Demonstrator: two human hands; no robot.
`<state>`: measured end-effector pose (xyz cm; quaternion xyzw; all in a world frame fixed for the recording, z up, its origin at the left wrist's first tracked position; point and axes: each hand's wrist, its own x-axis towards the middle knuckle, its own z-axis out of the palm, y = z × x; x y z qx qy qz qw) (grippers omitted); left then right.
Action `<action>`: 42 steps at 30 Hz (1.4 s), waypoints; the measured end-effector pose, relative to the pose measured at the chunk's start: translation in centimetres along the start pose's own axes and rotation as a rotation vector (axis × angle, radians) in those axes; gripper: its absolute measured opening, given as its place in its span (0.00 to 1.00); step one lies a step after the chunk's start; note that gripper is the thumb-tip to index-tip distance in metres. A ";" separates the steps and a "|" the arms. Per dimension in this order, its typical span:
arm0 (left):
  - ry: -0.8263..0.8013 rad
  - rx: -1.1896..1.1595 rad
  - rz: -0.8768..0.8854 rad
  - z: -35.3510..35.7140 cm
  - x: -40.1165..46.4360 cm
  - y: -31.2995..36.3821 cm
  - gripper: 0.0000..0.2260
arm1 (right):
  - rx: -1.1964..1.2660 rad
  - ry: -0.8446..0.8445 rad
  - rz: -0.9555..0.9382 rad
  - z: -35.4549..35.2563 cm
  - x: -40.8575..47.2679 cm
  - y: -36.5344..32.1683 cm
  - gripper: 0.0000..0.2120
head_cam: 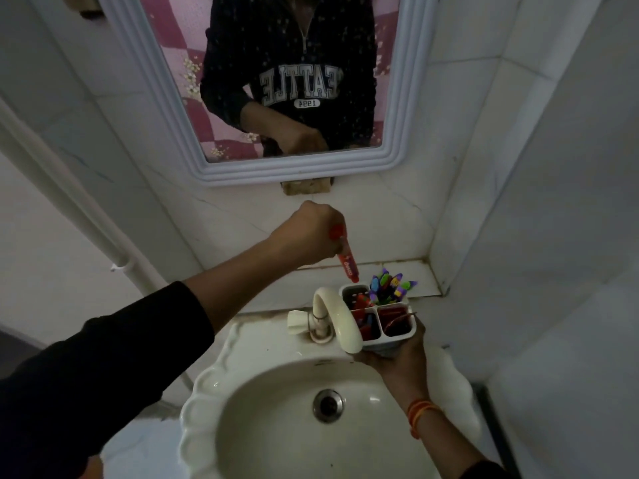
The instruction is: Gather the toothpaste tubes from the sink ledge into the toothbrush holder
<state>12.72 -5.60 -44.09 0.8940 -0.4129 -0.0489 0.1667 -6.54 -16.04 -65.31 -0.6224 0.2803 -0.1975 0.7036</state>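
Observation:
My left hand (pixel 309 233) is shut on a red toothpaste tube (pixel 348 262), held upright with its lower end just above the back-left compartment of the white toothbrush holder (pixel 387 342). My right hand (pixel 397 361) grips the holder from below, beside the tap. The holder has several compartments: red tubes lie in the front ones and colourful toothbrushes (pixel 389 288) stand in the back-right one.
A cream tap (pixel 333 318) curves in front of the holder's left side. Below lies the white basin (pixel 221 385) with its drain (pixel 328 405). The tiled ledge (pixel 420 274) runs behind, a framed mirror (pixel 394 157) hangs above, and a white wall closes in on the right.

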 end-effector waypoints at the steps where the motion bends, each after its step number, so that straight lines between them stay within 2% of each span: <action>1: -0.030 0.004 0.007 0.2 0.2 0.6 0.07 | 0.037 -0.014 0.014 -0.2 0.2 0.2 0.56; 5: -0.272 -0.027 -0.020 2.8 0.7 1.8 0.11 | 0.027 -0.029 0.012 -0.4 0.2 0.7 0.49; 7: -0.280 -0.125 -0.089 3.7 1.1 1.9 0.19 | -0.013 -0.028 -0.016 -0.2 -0.1 0.3 0.49; 10: -0.259 -0.251 -0.256 4.5 1.7 1.1 0.24 | 0.102 -0.020 0.033 -0.2 0.0 0.2 0.39; 14: -0.528 -0.097 -0.343 6.5 2.3 0.0 0.26 | 0.064 -0.001 0.021 -0.2 0.1 0.3 0.48; 16: -0.583 -0.150 -0.388 7.3 2.7 0.0 0.27 | -0.049 0.011 -0.019 -0.3 0.0 0.7 0.52; 19: -0.537 -0.224 -0.401 7.5 3.5 0.8 0.28 | -0.131 0.015 -0.062 -0.9 0.7 0.3 0.52; 22: -0.416 -0.264 -0.395 7.4 4.9 1.7 0.29 | -0.195 0.085 -0.064 -1.8 2.4 -1.4 0.50; 26: -0.240 -0.531 -0.524 8.2 8.0 2.4 0.25 | -0.155 0.049 -0.013 -3.4 6.7 -4.3 0.44; 27: -0.215 -0.592 -0.552 8.6 8.9 2.6 0.24 | -0.016 0.051 0.059 -3.5 7.9 -5.1 0.39; 29: -0.171 -0.697 -0.590 9.3 10.2 2.9 0.19 | 0.171 0.088 0.125 -3.8 9.9 -6.0 0.18; 30: -0.151 -0.741 -0.607 9.5 10.6 3.0 0.17 | 0.128 0.087 0.108 -3.8 10.9 -5.7 0.14; 31: -0.127 -0.786 -0.622 9.9 10.9 3.0 0.15 | 0.120 0.106 0.149 -3.7 11.2 -6.3 0.14; 32: -0.112 -0.828 -0.636 10.2 11.1 2.9 0.14 | 0.007 0.094 0.107 -3.9 11.6 -6.4 0.19; 34: -0.087 -0.906 -0.648 10.4 11.0 2.8 0.14 | -0.242 0.088 -0.029 -4.5 12.4 -5.5 0.39; 35: -0.074 -0.945 -0.649 10.5 10.8 2.9 0.13 | -0.215 0.066 -0.004 -4.7 12.3 -5.5 0.44; 38: -0.043 -0.997 -0.680 10.7 9.8 3.0 0.11 | -0.345 0.061 0.006 -4.8 12.4 -6.0 0.44; 42: -0.016 -0.810 -0.656 9.9 6.9 3.6 0.11 | -0.359 0.182 -0.047 -4.8 10.8 -5.7 0.43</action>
